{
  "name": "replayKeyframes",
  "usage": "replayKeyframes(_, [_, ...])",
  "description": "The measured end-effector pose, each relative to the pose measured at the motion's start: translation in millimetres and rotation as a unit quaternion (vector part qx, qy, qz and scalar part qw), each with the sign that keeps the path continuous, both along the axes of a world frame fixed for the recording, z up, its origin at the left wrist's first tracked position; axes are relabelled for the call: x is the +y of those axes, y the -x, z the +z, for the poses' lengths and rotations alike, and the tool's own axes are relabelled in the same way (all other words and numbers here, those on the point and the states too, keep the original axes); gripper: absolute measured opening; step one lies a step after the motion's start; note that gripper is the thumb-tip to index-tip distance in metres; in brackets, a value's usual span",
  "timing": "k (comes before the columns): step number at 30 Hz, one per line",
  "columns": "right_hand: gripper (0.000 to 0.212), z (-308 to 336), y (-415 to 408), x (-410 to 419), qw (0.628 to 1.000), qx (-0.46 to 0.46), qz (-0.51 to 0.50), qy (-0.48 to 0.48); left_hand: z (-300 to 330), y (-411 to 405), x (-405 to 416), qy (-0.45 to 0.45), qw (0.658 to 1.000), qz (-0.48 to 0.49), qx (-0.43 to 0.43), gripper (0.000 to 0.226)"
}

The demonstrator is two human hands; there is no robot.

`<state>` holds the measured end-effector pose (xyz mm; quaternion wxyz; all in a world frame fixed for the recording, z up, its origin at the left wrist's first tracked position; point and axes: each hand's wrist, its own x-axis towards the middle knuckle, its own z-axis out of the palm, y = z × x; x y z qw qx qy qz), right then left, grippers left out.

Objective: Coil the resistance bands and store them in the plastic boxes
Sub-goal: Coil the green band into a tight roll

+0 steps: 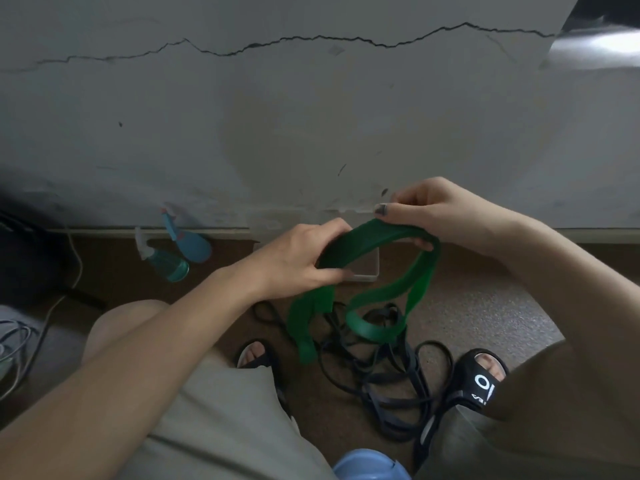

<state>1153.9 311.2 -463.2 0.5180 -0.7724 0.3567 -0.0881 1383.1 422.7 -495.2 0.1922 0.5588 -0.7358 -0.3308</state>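
A wide green resistance band (pixel 377 292) hangs in loops in front of me. My left hand (pixel 298 261) grips it at its left side, and my right hand (pixel 436 209) pinches its upper right part. The band's lower loops dangle above a tangle of thin black bands (pixel 384 379) on the floor between my feet. A clear plastic box (pixel 363 268) sits on the floor by the wall, mostly hidden behind the green band and my left hand.
Two blue spray bottles (pixel 180 251) lie by the wall at the left. White cables (pixel 72 258) run along the floor at far left. My sandalled feet (pixel 481 379) flank the black bands. A blue plastic object (pixel 370 465) shows at the bottom edge. A cracked wall (pixel 311 98) faces me.
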Motion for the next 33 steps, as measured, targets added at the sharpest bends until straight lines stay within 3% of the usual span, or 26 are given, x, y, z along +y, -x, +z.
replayKeyframes(5, [0.052, 0, 1, -4, 0.987, 0.149, 0.023, 0.063, 16, 1, -1, 0.021, 0.999, 0.004, 0.048, 0.043])
replayKeyframes(9, [0.067, -12, -14, 19, 0.996, 0.067, 0.037, 0.035, 21, 11, -1, 0.001, 0.998, -0.023, 0.057, 0.052])
replayKeyframes(13, [0.041, -24, -28, 34, 0.989, 0.01, 0.033, 0.146, 23, 14, -4, 0.016, 0.999, 0.005, 0.04, 0.056])
replayKeyframes(19, [0.041, -14, -26, 22, 0.995, -0.061, -0.044, 0.059, 9, 7, -7, 0.005, 0.999, 0.026, -0.042, 0.061])
replayKeyframes(24, [0.041, -11, -19, 17, 0.997, -0.033, -0.051, 0.054, 0, -3, -7, -0.008, 0.999, 0.044, -0.007, 0.036])
replayKeyframes(27, [0.044, -3, -11, 10, 0.993, 0.059, 0.012, 0.102, 14, -9, -6, 0.003, 0.999, 0.05, 0.015, 0.025])
replayKeyframes(29, [0.048, -1, -6, 11, 0.992, 0.095, 0.048, 0.07, 21, -8, -3, -0.002, 0.999, 0.048, 0.023, 0.025])
replayKeyframes(31, [0.063, -1, -8, 21, 0.995, 0.08, 0.055, 0.019, 28, -3, -3, -0.01, 0.999, 0.037, 0.021, 0.031])
replayKeyframes(33, [0.062, -9, -16, 33, 0.996, 0.057, 0.058, 0.033, 32, 5, -3, -0.012, 0.999, 0.024, 0.023, 0.044])
